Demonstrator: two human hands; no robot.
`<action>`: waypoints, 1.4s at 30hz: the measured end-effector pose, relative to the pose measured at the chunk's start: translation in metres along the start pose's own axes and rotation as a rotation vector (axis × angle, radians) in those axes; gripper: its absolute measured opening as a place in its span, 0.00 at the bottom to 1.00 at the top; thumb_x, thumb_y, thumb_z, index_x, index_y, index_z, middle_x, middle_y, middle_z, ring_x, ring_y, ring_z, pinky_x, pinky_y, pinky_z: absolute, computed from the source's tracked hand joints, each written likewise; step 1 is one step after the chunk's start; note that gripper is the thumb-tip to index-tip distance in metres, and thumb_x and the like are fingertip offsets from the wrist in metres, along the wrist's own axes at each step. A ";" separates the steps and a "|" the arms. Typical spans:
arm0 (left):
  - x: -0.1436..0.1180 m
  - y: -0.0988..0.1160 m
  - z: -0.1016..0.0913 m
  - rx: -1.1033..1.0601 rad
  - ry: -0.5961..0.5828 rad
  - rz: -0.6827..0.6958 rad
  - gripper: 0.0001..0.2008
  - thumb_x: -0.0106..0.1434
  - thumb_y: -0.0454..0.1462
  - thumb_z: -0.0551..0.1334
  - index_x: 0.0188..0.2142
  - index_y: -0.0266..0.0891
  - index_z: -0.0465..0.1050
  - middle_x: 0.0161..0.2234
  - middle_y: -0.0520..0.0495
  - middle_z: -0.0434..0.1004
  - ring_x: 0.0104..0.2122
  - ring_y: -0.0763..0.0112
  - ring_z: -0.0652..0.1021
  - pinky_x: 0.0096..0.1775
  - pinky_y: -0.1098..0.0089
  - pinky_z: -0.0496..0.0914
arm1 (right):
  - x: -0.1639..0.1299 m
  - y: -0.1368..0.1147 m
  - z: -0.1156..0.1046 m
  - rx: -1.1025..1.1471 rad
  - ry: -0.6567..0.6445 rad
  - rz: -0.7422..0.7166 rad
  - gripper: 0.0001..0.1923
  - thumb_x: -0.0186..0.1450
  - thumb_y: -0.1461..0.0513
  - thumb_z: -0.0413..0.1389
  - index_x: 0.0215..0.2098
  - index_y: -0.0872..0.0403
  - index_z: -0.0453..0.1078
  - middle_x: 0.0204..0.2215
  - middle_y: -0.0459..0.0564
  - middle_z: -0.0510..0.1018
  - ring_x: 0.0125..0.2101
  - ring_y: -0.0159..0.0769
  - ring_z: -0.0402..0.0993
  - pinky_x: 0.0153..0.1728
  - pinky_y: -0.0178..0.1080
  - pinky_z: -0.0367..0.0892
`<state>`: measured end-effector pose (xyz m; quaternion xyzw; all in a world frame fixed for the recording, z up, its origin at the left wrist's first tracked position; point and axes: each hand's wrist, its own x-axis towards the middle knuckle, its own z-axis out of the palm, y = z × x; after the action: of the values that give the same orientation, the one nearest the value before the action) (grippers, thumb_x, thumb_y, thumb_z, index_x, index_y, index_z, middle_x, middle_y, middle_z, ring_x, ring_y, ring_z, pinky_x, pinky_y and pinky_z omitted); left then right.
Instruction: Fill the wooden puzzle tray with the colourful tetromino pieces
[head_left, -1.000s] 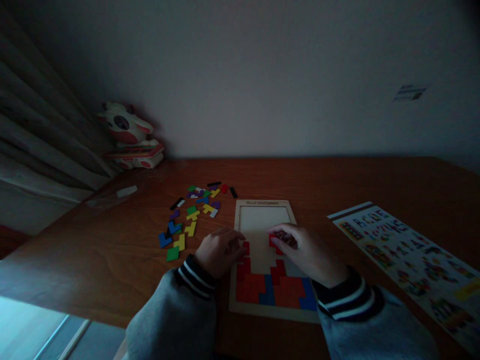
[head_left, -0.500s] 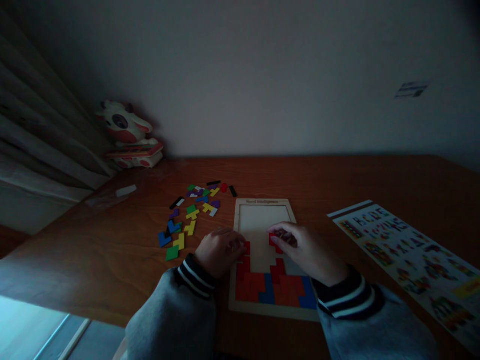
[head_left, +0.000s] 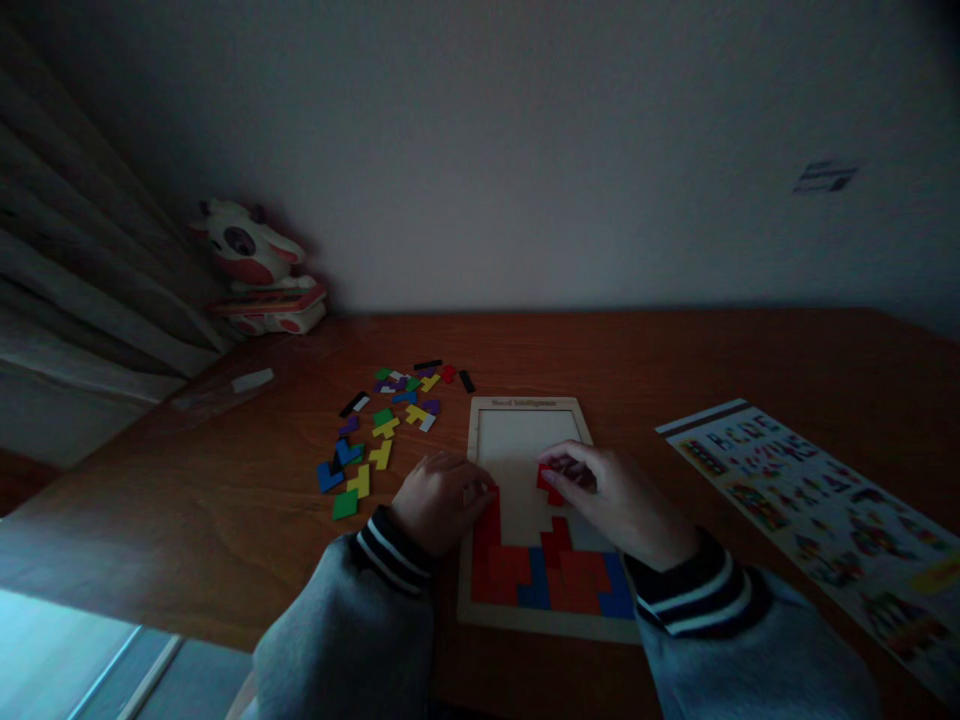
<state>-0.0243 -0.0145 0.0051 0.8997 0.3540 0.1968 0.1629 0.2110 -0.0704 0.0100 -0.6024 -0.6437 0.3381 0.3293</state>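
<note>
Dim light falls on a brown wooden table [head_left: 675,360] set against a pale wall. At far left, a cow-shaped toy [head_left: 259,270] is seen in the corner beside a curtain. Scattered coloured puzzle pieces [head_left: 382,425] lie left of a pale wooden puzzle tray [head_left: 525,405], whose near half is filled with red and blue pieces. The left hand [head_left: 442,500] is rested on the tray's left edge, fingers curled together against a red piece there. The right hand [head_left: 611,495] is held over the tray's middle, thumb and fingers pinched on a small red piece [head_left: 549,483]. A printed pattern sheet [head_left: 810,500] is laid at right.
</note>
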 end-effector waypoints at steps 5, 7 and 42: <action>-0.001 0.000 0.006 0.049 0.044 0.140 0.05 0.64 0.35 0.62 0.37 0.40 0.78 0.35 0.47 0.79 0.36 0.65 0.77 0.40 0.65 0.71 | 0.000 0.002 0.001 0.016 0.003 -0.006 0.06 0.67 0.61 0.54 0.40 0.51 0.73 0.35 0.48 0.82 0.36 0.35 0.78 0.38 0.39 0.72; -0.001 0.001 0.008 0.096 0.062 0.187 0.05 0.65 0.35 0.61 0.38 0.40 0.77 0.36 0.46 0.79 0.36 0.65 0.77 0.40 0.64 0.71 | 0.000 0.003 0.001 0.029 0.007 -0.002 0.06 0.66 0.60 0.54 0.40 0.51 0.72 0.35 0.48 0.81 0.36 0.35 0.79 0.38 0.39 0.72; -0.003 0.018 0.010 0.125 0.107 0.373 0.10 0.68 0.33 0.56 0.41 0.40 0.77 0.39 0.46 0.82 0.38 0.67 0.77 0.40 0.65 0.72 | -0.003 -0.003 -0.005 0.074 0.051 0.071 0.09 0.63 0.59 0.52 0.39 0.51 0.73 0.32 0.49 0.82 0.34 0.38 0.79 0.35 0.39 0.72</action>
<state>-0.0115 -0.0306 0.0039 0.9463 0.2007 0.2489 0.0483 0.2136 -0.0729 0.0150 -0.6208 -0.6005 0.3576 0.3553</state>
